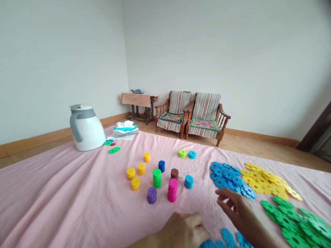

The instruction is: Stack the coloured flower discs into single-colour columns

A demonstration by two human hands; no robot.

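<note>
At the bottom centre my left hand (184, 227) rests low over the cloth with its fingers curled. Its fingertips are hidden beside a pile of light blue notched plastic discs (229, 238), cut off by the lower edge. My right hand (239, 208) is just right of it, thumb and forefinger apart with nothing visible between them. Close to its fingertips lies a heap of blue discs (227, 175). Short upright stacks stand left of the hands, among them a pink stack (172, 190), a green stack (157, 178), a purple stack (152, 195) and a light blue stack (188, 182).
Yellow discs (263, 179) and green discs (297, 220) lie heaped on the right of the pink cloth (103, 199). A white jug (90, 132) and tissue pack (126, 130) stand far left. Beyond are two wooden armchairs (207, 106) and a covered small table (137, 100).
</note>
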